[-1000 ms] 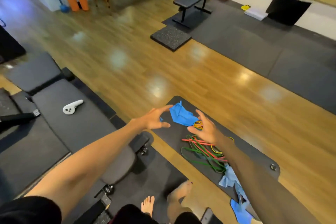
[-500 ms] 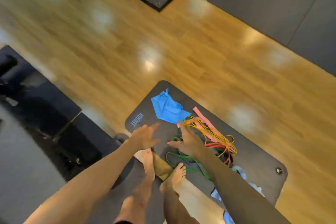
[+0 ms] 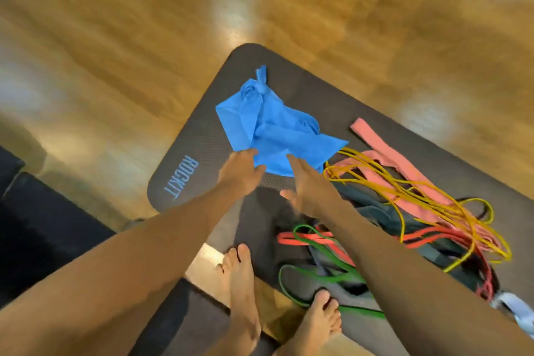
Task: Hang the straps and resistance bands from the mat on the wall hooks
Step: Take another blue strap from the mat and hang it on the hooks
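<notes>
Head view, the only one you have: your two hands reach down over the near corner of the dark mat (image 3: 185, 153), the corner printed with blue lettering, and everything worth placing can be placed from there. Your left hand (image 3: 241, 172) has its fingers extended and only loosely bent, with the tips at the near edge of the blue knotted band (image 3: 268, 130); whether they touch it or already nip the fabric cannot be told through the blur. Your right hand (image 3: 307, 185) is spread, thumb out to the side, fingertips lying on or just over the same blue edge, holding nothing. Both hands aim at the blue band probably because it lies closest to that corner and apart from the tangle, so it will lift free without dragging anything. Farther along the mat from the corner sit the pink flat band (image 3: 384, 150), the yellow thin band (image 3: 419, 199), the red bands (image 3: 306, 238) and the green band (image 3: 318, 277), looped over one another, with a pale blue strap (image 3: 517, 311) at the far end. All of them are on the mat, none hung. No wall hooks show here. Your bare feet (image 3: 242, 292) stand at the mat's near side, right toes just beside the green loop.
</notes>
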`<state>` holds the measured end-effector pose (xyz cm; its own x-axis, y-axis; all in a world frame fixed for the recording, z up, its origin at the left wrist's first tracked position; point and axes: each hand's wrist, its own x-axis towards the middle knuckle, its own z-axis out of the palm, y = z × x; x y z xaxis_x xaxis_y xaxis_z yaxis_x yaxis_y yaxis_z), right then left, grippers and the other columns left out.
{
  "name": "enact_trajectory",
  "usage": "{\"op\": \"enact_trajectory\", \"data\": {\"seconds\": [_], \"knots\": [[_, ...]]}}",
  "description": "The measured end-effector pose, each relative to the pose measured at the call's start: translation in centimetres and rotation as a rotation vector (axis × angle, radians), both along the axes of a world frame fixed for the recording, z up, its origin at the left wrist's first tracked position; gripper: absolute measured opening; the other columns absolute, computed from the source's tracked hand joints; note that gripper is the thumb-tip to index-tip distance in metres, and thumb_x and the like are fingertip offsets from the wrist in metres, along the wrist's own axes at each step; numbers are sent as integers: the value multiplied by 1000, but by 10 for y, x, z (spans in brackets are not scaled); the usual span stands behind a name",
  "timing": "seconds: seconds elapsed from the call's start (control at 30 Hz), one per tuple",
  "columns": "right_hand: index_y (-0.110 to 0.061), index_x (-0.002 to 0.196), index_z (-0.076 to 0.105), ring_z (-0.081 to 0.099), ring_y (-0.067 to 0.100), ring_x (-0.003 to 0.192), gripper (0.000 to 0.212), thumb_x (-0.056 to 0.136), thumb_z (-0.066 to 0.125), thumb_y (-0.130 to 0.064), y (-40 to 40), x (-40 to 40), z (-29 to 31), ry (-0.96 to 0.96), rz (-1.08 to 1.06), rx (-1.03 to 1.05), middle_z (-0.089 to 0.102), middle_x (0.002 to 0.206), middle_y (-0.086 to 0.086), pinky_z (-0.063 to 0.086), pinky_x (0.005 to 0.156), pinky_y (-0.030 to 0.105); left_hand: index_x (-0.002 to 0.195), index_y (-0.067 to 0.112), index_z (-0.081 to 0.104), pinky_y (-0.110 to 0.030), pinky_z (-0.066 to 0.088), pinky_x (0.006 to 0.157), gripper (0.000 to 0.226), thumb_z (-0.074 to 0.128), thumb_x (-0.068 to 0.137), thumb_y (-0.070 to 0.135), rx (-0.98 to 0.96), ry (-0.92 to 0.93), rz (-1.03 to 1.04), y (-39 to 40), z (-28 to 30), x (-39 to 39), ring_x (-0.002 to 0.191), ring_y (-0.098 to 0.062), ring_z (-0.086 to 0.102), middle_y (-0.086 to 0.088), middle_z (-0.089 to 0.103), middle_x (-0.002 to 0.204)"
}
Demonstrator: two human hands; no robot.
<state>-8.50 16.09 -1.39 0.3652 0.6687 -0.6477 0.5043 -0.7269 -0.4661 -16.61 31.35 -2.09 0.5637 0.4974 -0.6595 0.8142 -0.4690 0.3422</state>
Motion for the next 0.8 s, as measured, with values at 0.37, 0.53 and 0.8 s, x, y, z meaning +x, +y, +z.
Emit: {"op": "enact_trajectory", "data": {"seconds": [0.37, 0.53, 0.8], "knots": [[-11, 70, 64, 59, 33, 73, 33, 69, 32, -15, 0, 4, -96, -419, 157, 52, 58, 78, 13, 44, 62, 39, 109, 12, 59, -45, 48, 88, 22, 58, 88, 16, 147, 74, -177, -15, -86, 8, 113, -34, 55, -12, 56, 116], [-11, 113, 47, 61, 32, 100, 23, 91, 48, -8, -13, 41, -7, -215, -140, 92, 67, 96, 11, 30, 91, 43, 93, 9, 70, -39, 44, 81, 11, 63, 86, 15, 220, -206, -259, -4, -4, 29, 100, -32, 57, -11, 59, 99], [-18, 103, 56, 56, 23, 91, 55, 70, 77, -56, -27, 148, 223, 53, -299, 170, 59, 93, 2, 42, 72, 32, 66, 17, 74, -30, 49, 60, 16, 60, 71, 22, 339, -453, -555, 9, 235, 128, 72, -28, 66, -5, 63, 69]]}}
